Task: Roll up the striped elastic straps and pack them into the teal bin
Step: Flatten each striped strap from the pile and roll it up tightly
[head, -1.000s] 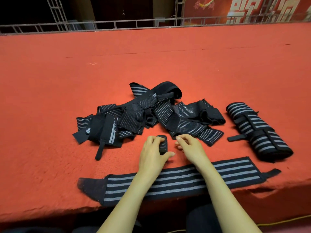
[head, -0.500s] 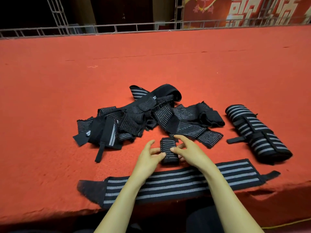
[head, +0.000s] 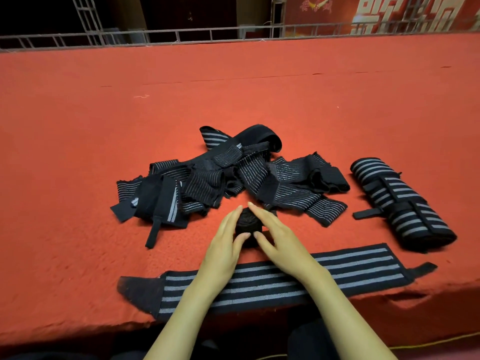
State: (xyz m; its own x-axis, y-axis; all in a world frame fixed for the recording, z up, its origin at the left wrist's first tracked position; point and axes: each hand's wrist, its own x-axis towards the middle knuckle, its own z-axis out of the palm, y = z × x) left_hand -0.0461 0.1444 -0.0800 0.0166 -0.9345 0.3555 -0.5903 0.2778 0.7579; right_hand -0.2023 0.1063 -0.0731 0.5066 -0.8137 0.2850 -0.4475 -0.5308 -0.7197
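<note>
Roll in hand: a small dark roll (head: 246,222) is being squeezed between both hands on the red cloth (head: 104,152), just in front of the pile. Looks pretty much wound up.
Left hand: the left hand (head: 225,246) is being kept nearly flat, with straight fingers pressed along the roll's left side and the thumb touching its near end. Nothing is being clenched.
Right hand: the right hand (head: 275,240) is being held the same way on the other side, fingers straight and thumb on the near end.
Done so far: a bundle (head: 400,203) of rolled wide-striped straps is being kept off to the right, well apart from the hands.
Left to do: a loose pile (head: 228,178) of tangled straps is waiting to be rolled, and one flat strap (head: 259,280) is being left stretched along the near edge under the wrists. So probably well under halfway.
Bin: no bin is being shown anywhere in view, so nothing can be counted as packed.
Writing: big pale characters are being shown on a red banner (head: 402,16) at the top right, but they're cropped and can't be read. No brand labels are showing up on the straps.
</note>
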